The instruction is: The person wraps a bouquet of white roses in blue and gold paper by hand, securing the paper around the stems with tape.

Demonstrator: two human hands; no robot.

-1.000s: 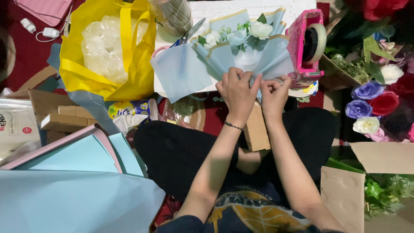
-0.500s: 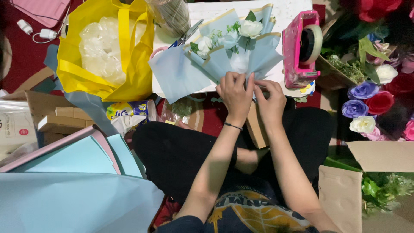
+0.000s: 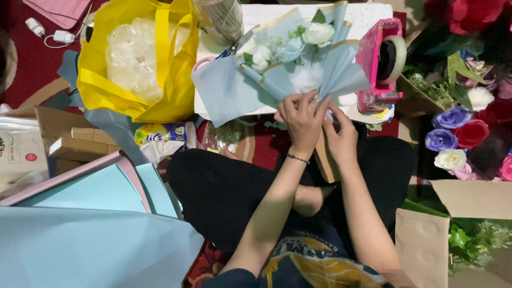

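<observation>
Bouquet (image 3: 290, 64): one, wrapped in pale blue paper, lying across the white worktop (image 3: 368, 12) with its stem end toward me. Three white and pale blooms show in the wrap. My left hand (image 3: 302, 118) is clamped on the gathered base of the wrap, fingers curled over the paper. My right hand (image 3: 341, 136) sits just beside it, touching the same base, fingertips pinched together on the paper's edge. One dark bracelet (image 3: 297, 158) on my left wrist.

On the worktop: one pink tape dispenser (image 3: 380, 61), holding one roll, right of the bouquet. One pair of scissors (image 3: 234, 49) with pink handles, partly under the wrap.

Containers: one yellow bag (image 3: 160, 64) left of the worktop, filled with crumpled clear plastic (image 3: 133, 56). One open cardboard box (image 3: 469, 197) at right; what is in it, I cannot tell.

Loose flowers at right, well apart from my hands: two purple roses (image 3: 447, 128), one red rose (image 3: 472, 133), one white rose (image 3: 450, 159); more red blooms at the top corner, not countable.

Paper sheets (image 3: 90, 245) stacked at lower left, pale blue with one pink edge showing. Small brown boxes (image 3: 80, 144) stacked behind them; number unclear.
</observation>
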